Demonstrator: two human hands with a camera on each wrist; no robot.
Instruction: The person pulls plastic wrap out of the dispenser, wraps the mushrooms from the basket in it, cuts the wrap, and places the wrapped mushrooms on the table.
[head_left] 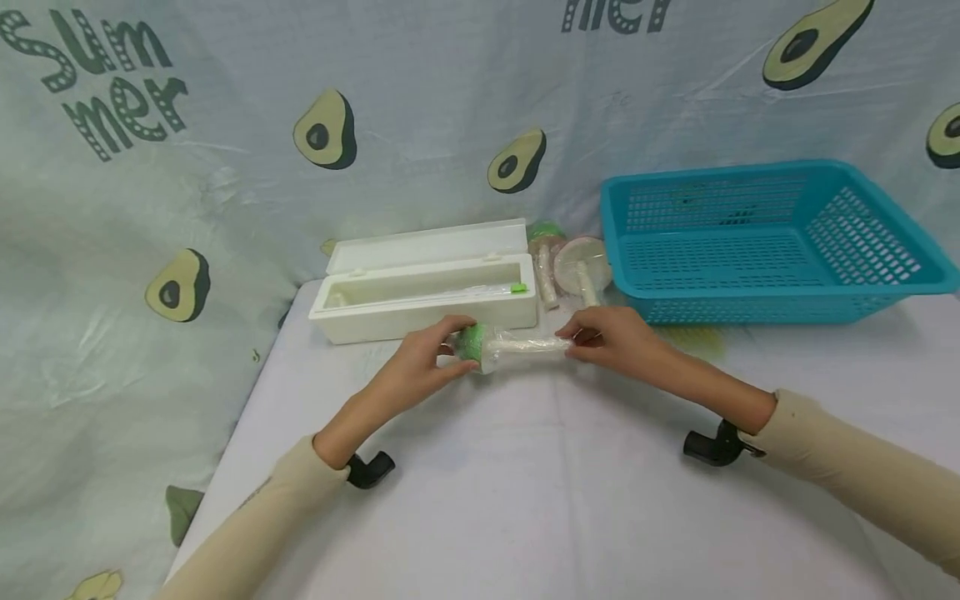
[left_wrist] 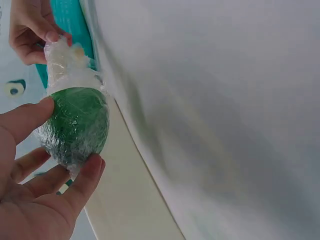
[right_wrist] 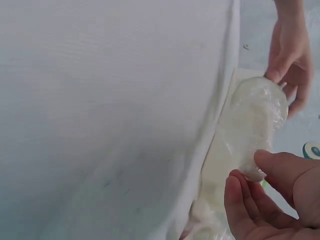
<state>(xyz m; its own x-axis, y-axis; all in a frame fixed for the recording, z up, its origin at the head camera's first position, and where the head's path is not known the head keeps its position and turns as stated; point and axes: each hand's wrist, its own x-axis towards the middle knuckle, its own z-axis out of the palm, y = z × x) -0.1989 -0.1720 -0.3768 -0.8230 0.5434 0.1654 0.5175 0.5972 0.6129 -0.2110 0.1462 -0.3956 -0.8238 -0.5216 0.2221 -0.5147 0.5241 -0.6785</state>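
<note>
A plastic-wrapped item point(head_left: 528, 345) with a rounded green head and a pale handle is held sideways between both hands over the white-covered table. My left hand point(head_left: 423, 360) grips the green head point(left_wrist: 80, 117), thumb on one side and fingers on the other. At the opposite end, my right hand point(head_left: 618, 335) pinches the tip of the wrapped handle point(right_wrist: 255, 167) between thumb and fingers. Clear wrap covers the whole piece, so its exact kind cannot be told. Just behind stands a long white box point(head_left: 423, 321), lid raised, with a clear bag point(head_left: 465, 293) with a green slider inside.
Right of the box lie similar wrapped items, one with a green top point(head_left: 546, 231) and one with a round pale head point(head_left: 583, 262). A blue plastic basket point(head_left: 750, 304) stands at the back right. An avocado-print sheet point(head_left: 420, 100) hangs behind the table.
</note>
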